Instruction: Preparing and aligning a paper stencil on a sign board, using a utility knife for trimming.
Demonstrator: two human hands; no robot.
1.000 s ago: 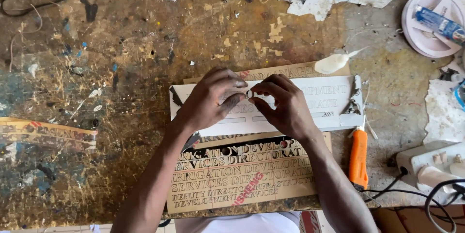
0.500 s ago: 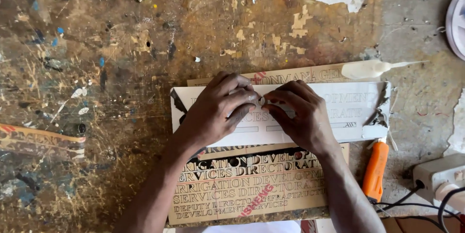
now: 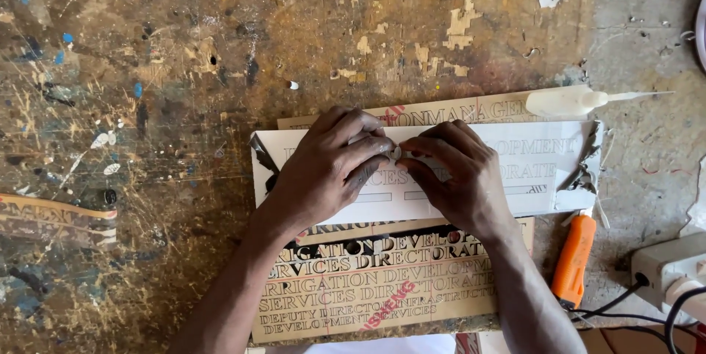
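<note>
Workshop: paint-spattered, scarred workbench (image 3: 147,104), orange-handled tool (image 3: 573,258)

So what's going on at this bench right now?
A person leans over a paint-spattered workbench, both hands on a white lettered sheet that lies over a tan cut-out lettering board. The left hand and right hand meet fingertip to fingertip, pinching something small at the sheet's middle; what it is cannot be made out. A glue bottle and an orange-handled knife lie to the right, untouched.
</note>
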